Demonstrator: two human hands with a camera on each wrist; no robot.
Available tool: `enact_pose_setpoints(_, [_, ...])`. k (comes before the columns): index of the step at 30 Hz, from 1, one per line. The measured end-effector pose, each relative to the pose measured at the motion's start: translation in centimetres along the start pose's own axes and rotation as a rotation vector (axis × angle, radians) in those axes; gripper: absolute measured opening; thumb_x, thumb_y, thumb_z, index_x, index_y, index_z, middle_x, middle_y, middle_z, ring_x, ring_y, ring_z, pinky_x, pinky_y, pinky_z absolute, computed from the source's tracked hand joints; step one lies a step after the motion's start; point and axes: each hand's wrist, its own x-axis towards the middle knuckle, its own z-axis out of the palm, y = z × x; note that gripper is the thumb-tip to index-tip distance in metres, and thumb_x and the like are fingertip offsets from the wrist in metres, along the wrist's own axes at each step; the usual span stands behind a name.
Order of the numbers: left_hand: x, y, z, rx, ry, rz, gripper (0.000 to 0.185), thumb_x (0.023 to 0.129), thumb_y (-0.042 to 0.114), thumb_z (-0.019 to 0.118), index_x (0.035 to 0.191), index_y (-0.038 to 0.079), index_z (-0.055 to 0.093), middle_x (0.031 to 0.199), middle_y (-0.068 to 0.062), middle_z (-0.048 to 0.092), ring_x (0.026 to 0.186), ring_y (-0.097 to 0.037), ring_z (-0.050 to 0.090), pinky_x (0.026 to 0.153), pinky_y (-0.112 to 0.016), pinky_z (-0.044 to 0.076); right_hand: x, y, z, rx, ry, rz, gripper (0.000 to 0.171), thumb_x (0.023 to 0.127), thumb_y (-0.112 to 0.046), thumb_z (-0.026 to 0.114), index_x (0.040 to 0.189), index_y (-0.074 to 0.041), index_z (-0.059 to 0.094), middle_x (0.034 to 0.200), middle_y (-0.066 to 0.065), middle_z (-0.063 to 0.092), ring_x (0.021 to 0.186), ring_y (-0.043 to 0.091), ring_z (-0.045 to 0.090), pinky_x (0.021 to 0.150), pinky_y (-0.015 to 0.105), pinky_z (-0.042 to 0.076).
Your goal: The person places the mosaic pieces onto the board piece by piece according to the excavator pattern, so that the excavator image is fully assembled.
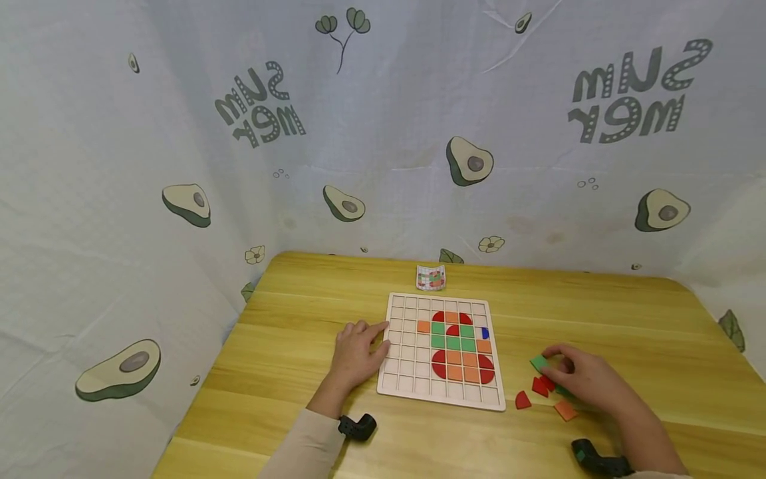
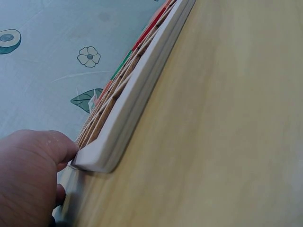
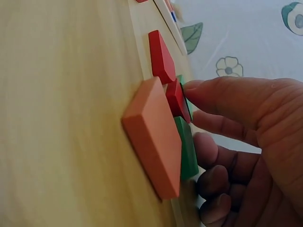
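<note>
A pale wooden grid board [image 1: 407, 392] lies on the table, with red, orange, green and blue tiles set in some of its cells. At its left edge my left hand [image 1: 357, 352] touches the rim with thumb and forefinger; the left wrist view has the thumb [image 2: 61, 145] against the board's corner. Right of the board, my right hand [image 1: 583, 376] pinches a green square tile [image 1: 539, 362] between thumb and forefinger. Below that hand are red quarter-round tiles [image 1: 522, 400], an orange square tile [image 1: 565, 410] and another green tile [image 3: 187, 149], partly covered by the hand in the head view.
A small printed pattern card [image 1: 431, 278] stands behind the board. The wooden table [image 1: 311, 293] ends at a white cloth [image 1: 395, 133] with avocado prints, hung at the back and sides.
</note>
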Motion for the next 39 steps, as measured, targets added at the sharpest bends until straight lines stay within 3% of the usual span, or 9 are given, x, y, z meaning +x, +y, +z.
enact_pose_setpoints(7, [0.0,0.1,-0.1,-0.001,0.003,0.009,0.042,0.097,0.039,0.061,0.136,0.026,0.068,0.089,0.004,0.057,0.079,-0.013,0.038,0.076,-0.03,0.029,0.1,-0.5,0.6,-0.005,0.035,0.009,0.047,0.098,-0.046,0.065,0.122,-0.006,0.061,0.078,0.001,0.052,0.065,0.015,0.046,0.06,0.029,0.035])
enact_pose_setpoints(15, [-0.2,0.2,-0.1,0.003,0.015,0.015,0.04,0.097,0.038,0.062,0.135,0.025,0.069,0.09,0.003,0.059,0.079,-0.013,0.039,0.075,-0.029,0.029,0.0,-1.2,1.0,0.042,0.006,0.043,0.045,0.094,-0.043,0.071,0.119,-0.008,0.061,0.077,0.003,0.052,0.064,0.018,0.047,0.056,0.028,0.034])
enact_pose_setpoints(22, [-0.3,0.3,-0.4,-0.003,0.013,0.018,0.041,0.097,0.038,0.062,0.135,0.024,0.068,0.091,0.003,0.059,0.08,-0.013,0.039,0.075,-0.03,0.029,0.1,-1.4,1.3,0.018,0.029,0.051,0.045,0.093,-0.049,0.07,0.113,-0.009,0.061,0.076,0.002,0.051,0.064,0.018,0.046,0.056,0.029,0.034])
enact_pose_setpoints(29, [-0.2,0.3,-0.2,-0.008,0.003,0.007,0.041,0.098,0.039,0.062,0.136,0.025,0.068,0.091,0.003,0.059,0.081,-0.014,0.04,0.076,-0.03,0.03,-0.2,-1.6,1.1,0.02,0.013,0.02,0.038,0.094,-0.039,0.071,0.114,-0.007,0.064,0.076,0.001,0.052,0.065,0.016,0.046,0.058,0.027,0.035])
enact_pose_setpoints(34, [-0.2,0.3,-0.3,-0.004,0.008,0.017,0.042,0.097,0.039,0.061,0.136,0.025,0.068,0.091,0.003,0.059,0.081,-0.013,0.04,0.076,-0.03,0.029,0.2,-2.9,1.2,-0.034,0.034,-0.018,0.033,0.095,-0.036,0.071,0.11,-0.007,0.065,0.074,-0.001,0.052,0.063,0.015,0.046,0.058,0.027,0.035])
enact_pose_setpoints(39, [-0.2,0.3,-0.4,-0.002,0.017,0.023,0.041,0.097,0.038,0.062,0.135,0.024,0.068,0.09,0.003,0.059,0.079,-0.013,0.039,0.075,-0.03,0.029,1.0,-5.8,1.1,-0.029,0.047,-0.06,0.032,0.094,-0.037,0.072,0.11,-0.01,0.065,0.073,-0.001,0.05,0.061,0.015,0.045,0.055,0.027,0.034])
